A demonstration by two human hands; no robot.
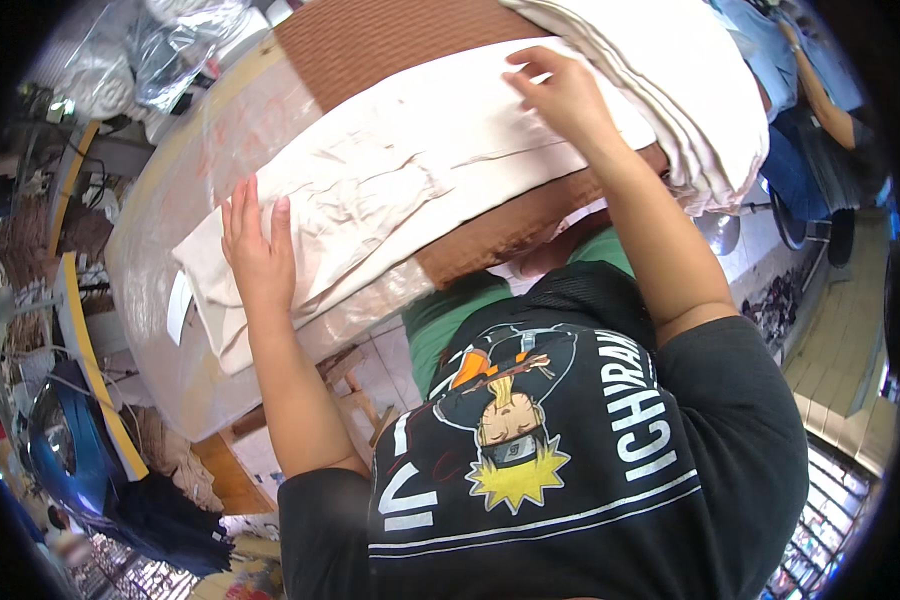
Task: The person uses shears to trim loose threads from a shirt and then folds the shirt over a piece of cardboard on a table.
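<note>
A long off-white garment (370,195) lies stretched across the table in front of me, wrinkled in its middle; I cannot tell its exact kind. At its left end, a white paper tag (178,308) sticks out beside the cloth. My left hand (260,238) rests flat near that end, fingers stretched out and thumb apart. Toward the garment's other end, my right hand (562,98) is at its upper side, fingers loosely bent and apart, with nothing visible in them. Whether it touches the cloth is unclear.
A stack of folded off-white cloth (690,90) lies at the table's far right. Brown ribbed fabric (390,40) and clear plastic sheeting (155,250) cover the table. Plastic-wrapped bundles (175,60) sit at the far left. Another person's arm (820,90) shows at far right, near blue cloth.
</note>
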